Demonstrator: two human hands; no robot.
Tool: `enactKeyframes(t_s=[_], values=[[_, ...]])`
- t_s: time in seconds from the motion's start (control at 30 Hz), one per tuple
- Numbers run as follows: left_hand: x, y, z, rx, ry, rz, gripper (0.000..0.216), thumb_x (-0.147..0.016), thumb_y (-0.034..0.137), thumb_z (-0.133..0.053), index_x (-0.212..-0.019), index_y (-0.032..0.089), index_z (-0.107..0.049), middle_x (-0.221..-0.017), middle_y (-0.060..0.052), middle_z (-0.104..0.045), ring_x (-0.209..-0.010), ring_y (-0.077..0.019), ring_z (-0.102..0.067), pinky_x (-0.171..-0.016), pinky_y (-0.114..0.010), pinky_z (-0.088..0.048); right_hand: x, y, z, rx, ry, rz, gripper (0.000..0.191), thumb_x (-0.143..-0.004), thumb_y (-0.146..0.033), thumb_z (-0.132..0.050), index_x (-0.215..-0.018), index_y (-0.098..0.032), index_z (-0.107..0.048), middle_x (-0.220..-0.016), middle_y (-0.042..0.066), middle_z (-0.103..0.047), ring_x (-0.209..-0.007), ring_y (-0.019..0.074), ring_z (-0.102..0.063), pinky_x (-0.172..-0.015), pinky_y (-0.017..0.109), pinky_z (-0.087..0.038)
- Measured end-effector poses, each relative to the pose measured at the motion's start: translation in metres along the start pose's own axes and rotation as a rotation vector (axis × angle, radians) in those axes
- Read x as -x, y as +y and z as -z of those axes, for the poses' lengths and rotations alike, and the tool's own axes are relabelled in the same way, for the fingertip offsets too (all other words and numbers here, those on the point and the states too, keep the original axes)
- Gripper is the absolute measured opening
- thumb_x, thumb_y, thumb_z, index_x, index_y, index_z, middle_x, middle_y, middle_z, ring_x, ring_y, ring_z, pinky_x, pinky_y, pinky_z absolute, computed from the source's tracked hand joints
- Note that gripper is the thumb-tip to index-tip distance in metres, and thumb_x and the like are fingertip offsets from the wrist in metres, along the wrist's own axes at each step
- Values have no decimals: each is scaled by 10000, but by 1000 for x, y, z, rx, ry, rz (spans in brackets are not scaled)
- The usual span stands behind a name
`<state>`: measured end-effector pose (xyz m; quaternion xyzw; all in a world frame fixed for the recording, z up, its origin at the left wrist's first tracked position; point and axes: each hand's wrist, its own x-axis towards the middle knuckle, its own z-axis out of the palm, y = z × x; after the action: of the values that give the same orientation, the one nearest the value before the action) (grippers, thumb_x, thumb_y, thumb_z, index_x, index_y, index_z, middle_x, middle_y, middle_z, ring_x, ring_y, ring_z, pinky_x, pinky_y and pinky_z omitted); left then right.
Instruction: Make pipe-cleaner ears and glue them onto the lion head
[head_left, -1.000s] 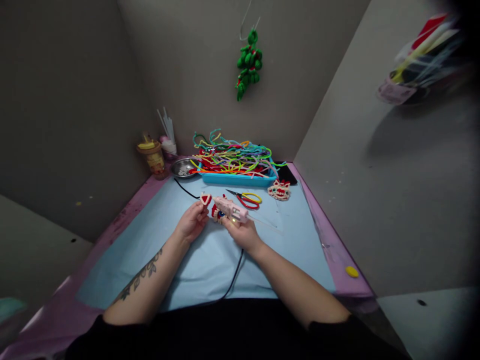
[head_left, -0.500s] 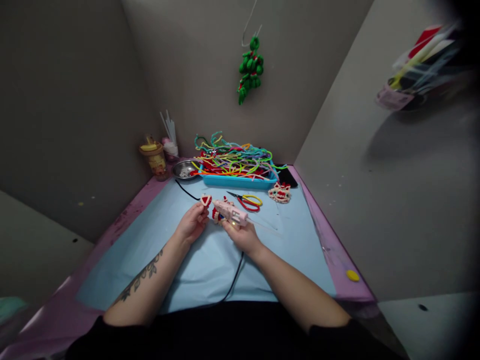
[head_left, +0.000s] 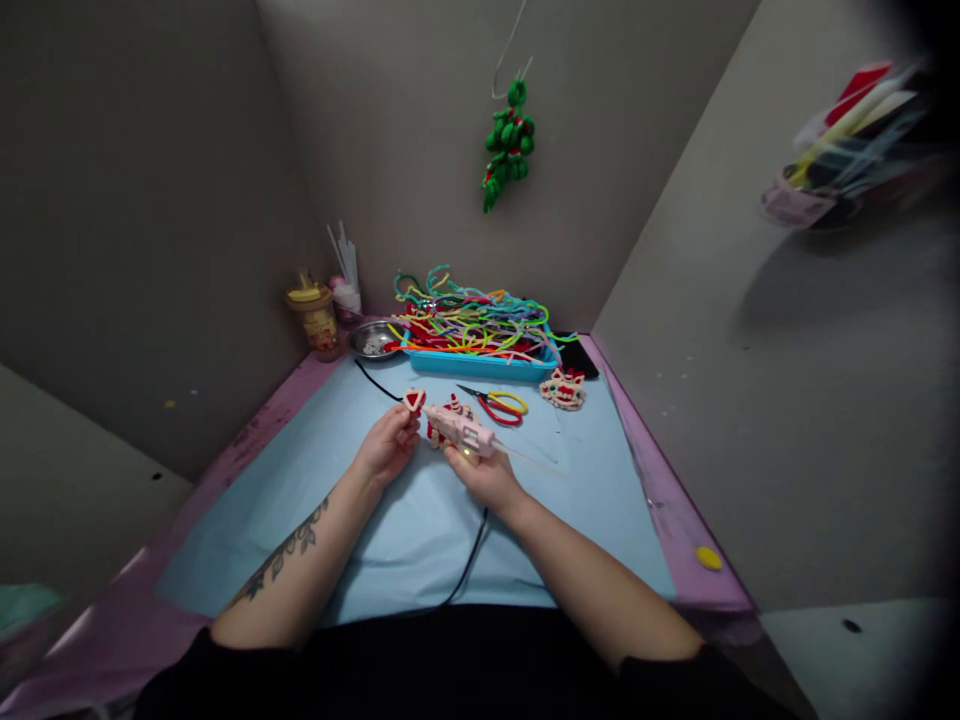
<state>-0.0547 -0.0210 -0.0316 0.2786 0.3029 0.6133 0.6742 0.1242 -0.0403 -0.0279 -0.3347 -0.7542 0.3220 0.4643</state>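
Observation:
Pinched in the fingers of my left hand is a small red triangle piece with a cream edge, seemingly made of pipe cleaner. My right hand grips a pale pink glue gun, its nozzle pointing left, close to the triangle piece. A clear glue stick sticks out of the gun's rear. Partly hidden behind the gun lies a red and cream pipe-cleaner figure. Just beyond the gun rest scissors with one red and one yellow handle.
A blue tray piled with colourful pipe cleaners stands at the back, beside a metal bowl. A cream and red cat-face piece lies right of it. A black cord runs below my right hand. A green ornament hangs above.
The whole view has shifted slightly. Both hands keep their hold, and the glue gun's nozzle stays near the triangle piece.

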Motion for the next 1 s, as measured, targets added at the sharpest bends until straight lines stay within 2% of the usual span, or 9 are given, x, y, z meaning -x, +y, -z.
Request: enactKeyframes(t_s=[0.27, 0.5, 0.6, 0.67, 0.8, 0.87, 0.93, 1.0], values=[[-1, -1, 1, -6, -6, -4, 325, -649, 265, -804, -890, 115, -645, -597, 72, -410, -466, -20, -311, -430, -132, -306, 4, 11, -5, 88, 23, -37, 444, -837, -280, -554, -1277, -278, -612, -1286, 17, -628, -1204, 270, -579, -1095, 485, -397], [-1, 0, 3, 3, -43, -4, 396, -666, 269, -794, -1003, 116, -654, -609, 73, -405, -463, -17, -301, -426, -128, -301, 2, 12, -7, 7, 50, -15, 443, -829, -249, -553, -1266, -268, -619, -1309, 6, -612, -1284, 248, -511, -1174, 468, -271], [-2, -1, 4, 6, -57, -3, 362, -672, 271, -788, -973, 118, -657, -610, 70, -403, -469, -21, -308, -427, -129, -307, 0, 9, -6, -7, 49, -4, 440, -827, -243, -549, -1261, -254, -622, -1293, 16, -624, -1294, 248, -500, -1201, 481, -176], [-1, 0, 4, 6, -56, -5, 325, -669, 273, -790, -921, 120, -655, -606, 69, -398, -474, -23, -312, -429, -127, -310, -1, 8, -6, -16, 31, 9, 439, -832, -235, -538, -1262, -270, -618, -1280, 6, -633, -1275, 238, -521, -1205, 474, -163], [-1, 0, 4, 1, -53, -6, 311, -663, 276, -792, -897, 130, -647, -602, 70, -393, -471, -25, -308, -432, -127, -308, -1, 6, -6, -26, 81, -17, 414, -814, -248, -566, -1220, -282, -644, -1254, 6, -651, -1266, 244, -526, -1186, 474, -229], [0, 0, 3, -9, -50, -6, 297, -664, 277, -790, -879, 132, -647, -592, 71, -392, -470, -26, -306, -436, -132, -305, 0, 7, -8, -98, 144, -84, 379, -790, -276, -607, -1164, -269, -669, -1185, 22, -687, -1209, 250, -569, -1127, 458, -347], [0, 0, 3, -29, -45, -1, 280, -652, 283, -796, -830, 129, -643, -580, 70, -394, -472, -28, -305, -443, -139, -299, 0, 11, -10, -232, 199, -195, 290, -777, -312, -640, -1056, -258, -696, -988, 27, -738, -995, 232, -664, -952, 403, -509], [0, 0, 3, -71, -38, -6, 290, -630, 306, -807, -784, 127, -638, -577, 65, -408, -480, -32, -312, -449, -147, -287, -1, 14, -11, -403, 248, -325, 171, -774, -364, -657, -875, -232, -696, -697, 5, -698, -671, 183, -656, -677, 325, -566]])
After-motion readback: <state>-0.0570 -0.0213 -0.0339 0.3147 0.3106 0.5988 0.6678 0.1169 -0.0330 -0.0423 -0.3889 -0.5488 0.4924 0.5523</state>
